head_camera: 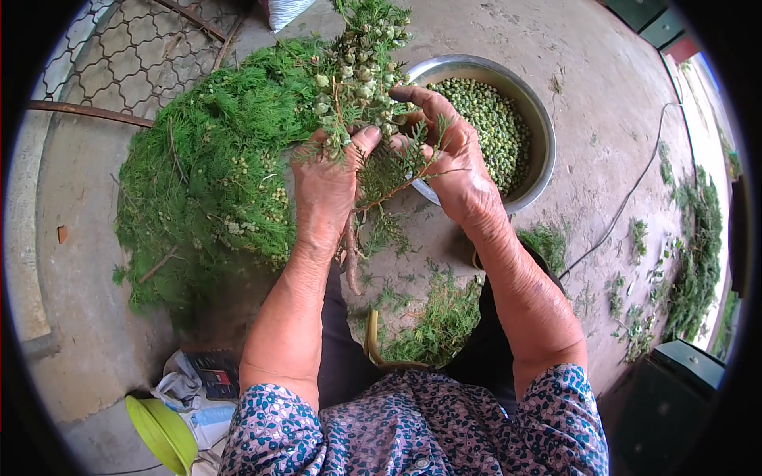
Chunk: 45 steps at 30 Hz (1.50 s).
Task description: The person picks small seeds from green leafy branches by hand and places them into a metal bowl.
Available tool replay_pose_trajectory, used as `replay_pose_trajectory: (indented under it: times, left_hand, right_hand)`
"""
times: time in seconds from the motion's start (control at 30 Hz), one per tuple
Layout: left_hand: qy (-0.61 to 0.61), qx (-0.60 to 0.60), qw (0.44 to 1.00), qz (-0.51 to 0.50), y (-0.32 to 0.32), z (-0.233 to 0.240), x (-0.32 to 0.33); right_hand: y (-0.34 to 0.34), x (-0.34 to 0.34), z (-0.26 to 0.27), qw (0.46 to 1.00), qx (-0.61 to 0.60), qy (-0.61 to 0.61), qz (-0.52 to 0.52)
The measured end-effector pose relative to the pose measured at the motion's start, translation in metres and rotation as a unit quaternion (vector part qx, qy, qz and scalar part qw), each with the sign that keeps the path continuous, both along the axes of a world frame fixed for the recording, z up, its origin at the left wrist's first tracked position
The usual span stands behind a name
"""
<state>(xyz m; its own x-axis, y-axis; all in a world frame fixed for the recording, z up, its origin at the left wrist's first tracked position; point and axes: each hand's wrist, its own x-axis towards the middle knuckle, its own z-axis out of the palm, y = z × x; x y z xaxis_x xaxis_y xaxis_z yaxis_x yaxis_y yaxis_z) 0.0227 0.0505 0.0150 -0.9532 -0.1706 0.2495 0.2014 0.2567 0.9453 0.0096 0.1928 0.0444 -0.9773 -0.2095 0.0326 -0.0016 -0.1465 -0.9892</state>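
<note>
My left hand (330,187) grips a conifer branch (352,253), its bare brown stem hanging below the fist. Clusters of pale green cones (364,77) crowd the upper part of the branch, above both hands. At the right of these cones, my right hand (449,152) has its fingers bent, the index fingertip against the cluster. Whether it pinches a cone is hidden by its fingers and the foliage. Behind that hand stands a round metal basin (545,149) holding many small green cones (491,125).
A large heap of cut green sprigs (208,160) lies left of my hands. More clippings (437,327) lie between my legs. A metal grille (137,50) is at upper left, a yellow-green plastic basin (158,434) at lower left. A cable (625,205) crosses the floor at right.
</note>
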Motion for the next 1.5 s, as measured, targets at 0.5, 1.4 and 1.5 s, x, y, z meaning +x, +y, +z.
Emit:
replay_pose_trajectory:
  times: [0.5, 1.4, 1.5]
  left_hand:
    - [-0.109, -0.036, 0.991, -0.072, 0.003, 0.009, 0.003]
    - [-0.079, 0.012, 0.995, -0.058, 0.013, 0.01, 0.013]
    - [-0.105, -0.058, 0.99, -0.072, 0.008, 0.01, 0.014]
  right_hand:
    - [0.011, -0.007, -0.014, 0.988, 0.107, 0.114, 0.001]
    - [0.014, -0.017, -0.017, 0.972, 0.116, 0.174, -0.104]
    - [0.017, -0.019, -0.017, 0.981, 0.083, 0.106, -0.138]
